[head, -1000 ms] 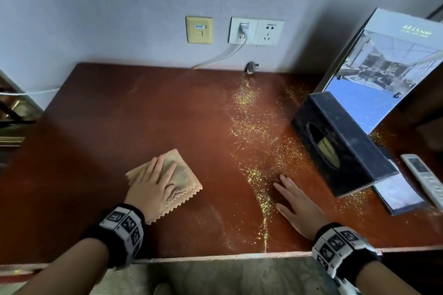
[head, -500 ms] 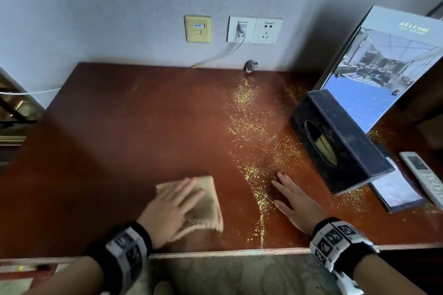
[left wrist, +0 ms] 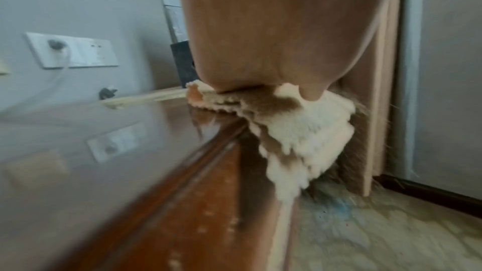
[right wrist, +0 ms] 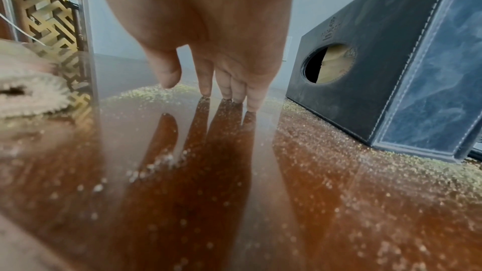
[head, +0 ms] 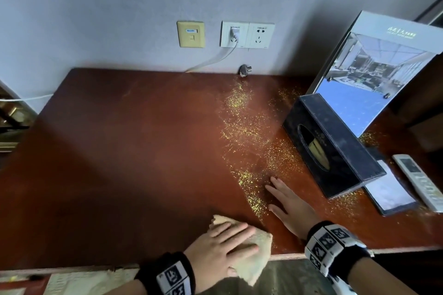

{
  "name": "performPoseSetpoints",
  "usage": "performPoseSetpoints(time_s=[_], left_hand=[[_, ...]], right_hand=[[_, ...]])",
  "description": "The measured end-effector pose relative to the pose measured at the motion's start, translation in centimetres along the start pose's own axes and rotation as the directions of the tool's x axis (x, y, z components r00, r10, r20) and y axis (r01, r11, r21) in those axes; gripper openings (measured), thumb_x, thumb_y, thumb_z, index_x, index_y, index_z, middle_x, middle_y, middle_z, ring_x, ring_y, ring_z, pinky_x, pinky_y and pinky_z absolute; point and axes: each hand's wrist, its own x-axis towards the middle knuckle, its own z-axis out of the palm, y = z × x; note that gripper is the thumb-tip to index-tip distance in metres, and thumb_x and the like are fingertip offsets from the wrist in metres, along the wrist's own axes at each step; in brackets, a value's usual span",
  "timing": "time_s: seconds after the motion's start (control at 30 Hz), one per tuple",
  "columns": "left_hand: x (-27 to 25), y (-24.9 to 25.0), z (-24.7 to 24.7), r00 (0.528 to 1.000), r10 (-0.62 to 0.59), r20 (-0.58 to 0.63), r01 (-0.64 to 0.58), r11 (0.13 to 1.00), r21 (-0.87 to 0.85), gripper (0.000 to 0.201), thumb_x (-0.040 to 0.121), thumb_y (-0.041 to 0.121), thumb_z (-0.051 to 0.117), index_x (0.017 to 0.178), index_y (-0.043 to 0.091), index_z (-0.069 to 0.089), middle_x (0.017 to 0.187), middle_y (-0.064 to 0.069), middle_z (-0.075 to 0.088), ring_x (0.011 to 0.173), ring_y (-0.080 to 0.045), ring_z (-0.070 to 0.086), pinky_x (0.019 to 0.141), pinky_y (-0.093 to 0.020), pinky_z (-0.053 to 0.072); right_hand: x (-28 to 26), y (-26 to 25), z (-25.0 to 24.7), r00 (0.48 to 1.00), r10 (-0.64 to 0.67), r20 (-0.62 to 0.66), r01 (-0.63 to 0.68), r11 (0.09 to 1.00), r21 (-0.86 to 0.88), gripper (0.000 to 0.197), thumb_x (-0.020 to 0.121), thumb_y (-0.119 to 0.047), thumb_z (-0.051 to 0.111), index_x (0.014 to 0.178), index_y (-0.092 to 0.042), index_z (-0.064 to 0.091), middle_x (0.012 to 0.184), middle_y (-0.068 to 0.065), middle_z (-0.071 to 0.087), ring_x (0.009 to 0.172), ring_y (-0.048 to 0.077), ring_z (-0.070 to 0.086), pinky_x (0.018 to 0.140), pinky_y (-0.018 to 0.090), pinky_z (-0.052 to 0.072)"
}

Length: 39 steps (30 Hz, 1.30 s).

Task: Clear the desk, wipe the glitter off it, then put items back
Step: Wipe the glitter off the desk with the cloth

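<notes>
A beige cloth (head: 257,245) (left wrist: 300,129) lies at the front edge of the red-brown desk (head: 124,151), partly hanging over it. My left hand (head: 227,242) presses flat on the cloth with straight fingers. Gold glitter (head: 247,132) (right wrist: 326,156) is strewn in a band from the back wall to the front edge, right of the cloth. My right hand (head: 285,199) (right wrist: 221,90) rests flat on the desk in the glitter, fingers straight, holding nothing. A dark tissue box (head: 335,146) (right wrist: 391,81) stands just right of it.
A picture board (head: 374,79) leans behind the tissue box. A white remote (head: 419,182) and a flat booklet (head: 390,189) lie at the far right. Wall sockets (head: 247,35) with a plugged cable and a loose plug (head: 243,70) sit at the back.
My left hand has swept the cloth rightward and toward me, from mid-desk to the front edge, where it now overhangs. The right hand has stayed in place.
</notes>
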Motion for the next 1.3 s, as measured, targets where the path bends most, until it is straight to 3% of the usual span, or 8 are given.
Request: performPoseSetpoints(time_s=[0.27,0.43,0.53,0.63,0.7,0.8,1.1,1.3], left_hand=[[-3.3,-17.1,-1.7,0.923,-0.382,0.046,0.380,0.924,0.042,0.058,0.090,0.050,0.029,0.135,0.015,0.038,0.138,-0.014,0.050,0.127,-0.028,0.046,0.102,-0.033,0.032],[2.0,-22.2,-4.1,0.738,-0.645,0.198,0.663,0.748,-0.036,0.062,0.100,0.046,0.010,0.151,0.017,-0.010,0.156,-0.012,-0.018,0.147,-0.024,-0.010,0.120,-0.035,0.003],[6.6,-19.4,-5.2,0.831,-0.536,0.151,0.544,0.839,-0.012,0.078,0.080,0.050,-0.016,0.150,0.017,-0.011,0.155,-0.013,-0.021,0.146,-0.027,-0.014,0.119,-0.038,-0.003],[7.7,-12.0,-3.8,0.988,-0.148,0.048,0.148,0.989,0.019,0.068,0.090,0.049,0.010,0.151,0.020,0.009,0.157,-0.013,-0.002,0.146,-0.030,0.007,0.119,-0.043,0.014],[6.1,-7.3,-2.1,0.998,0.062,0.017,-0.063,0.996,0.066,0.058,0.090,0.050,0.029,0.142,0.028,0.037,0.151,-0.008,0.035,0.138,-0.024,0.036,0.110,-0.040,0.037],[3.4,-4.7,-0.8,0.970,0.242,0.002,-0.241,0.968,0.067,0.051,0.096,0.048,0.030,0.143,0.031,0.036,0.151,-0.001,0.036,0.139,-0.017,0.035,0.112,-0.035,0.031],[0.0,-17.1,-2.8,0.899,-0.418,0.129,0.422,0.907,0.001,0.060,0.101,0.044,0.000,0.137,0.012,0.036,0.136,-0.017,0.053,0.120,-0.029,0.056,0.092,-0.045,0.049],[1.1,-5.3,-0.8,0.976,-0.213,-0.051,0.212,0.977,-0.035,0.056,0.090,0.047,0.033,0.136,0.018,0.046,0.142,-0.013,0.046,0.130,-0.029,0.045,0.103,-0.047,0.044]], right_hand=[[1.7,0.4,-1.3,0.998,0.043,-0.047,-0.040,0.998,0.052,0.049,0.101,-0.034,0.035,0.148,-0.029,0.021,0.157,-0.015,-0.002,0.144,0.000,-0.002,0.113,0.019,0.015],[3.5,1.4,-2.9,0.990,0.107,-0.095,-0.102,0.993,0.050,0.049,0.101,-0.032,0.036,0.148,-0.029,0.021,0.157,-0.014,-0.001,0.144,0.002,0.000,0.113,0.018,0.007],[4.3,2.3,-3.5,0.983,0.142,-0.118,-0.136,0.989,0.062,0.049,0.100,-0.032,0.038,0.148,-0.028,0.025,0.158,-0.013,0.001,0.144,0.003,0.005,0.115,0.020,0.011],[4.5,2.8,-3.7,0.980,0.166,-0.107,-0.158,0.984,0.082,0.049,0.100,-0.031,0.041,0.147,-0.027,0.027,0.157,-0.014,0.003,0.144,0.003,0.010,0.116,0.023,0.016],[4.5,2.9,-3.7,0.982,0.156,-0.105,-0.146,0.984,0.103,0.049,0.099,-0.029,0.042,0.146,-0.027,0.028,0.158,-0.013,0.004,0.144,0.003,0.010,0.116,0.020,0.012],[4.2,3.1,-3.8,0.983,0.149,-0.109,-0.136,0.984,0.117,0.048,0.099,-0.030,0.042,0.146,-0.026,0.031,0.157,-0.013,0.009,0.143,0.002,0.012,0.113,0.017,0.011],[2.8,2.9,-3.5,0.983,0.177,-0.058,-0.169,0.979,0.117,0.049,0.100,-0.029,0.040,0.147,-0.025,0.028,0.158,-0.010,0.007,0.144,0.005,0.010,0.116,0.024,0.014],[1.7,1.9,-2.6,0.986,0.161,-0.030,-0.157,0.982,0.104,0.049,0.100,-0.031,0.039,0.147,-0.029,0.027,0.158,-0.015,0.004,0.144,0.004,0.012,0.114,0.024,0.016]])
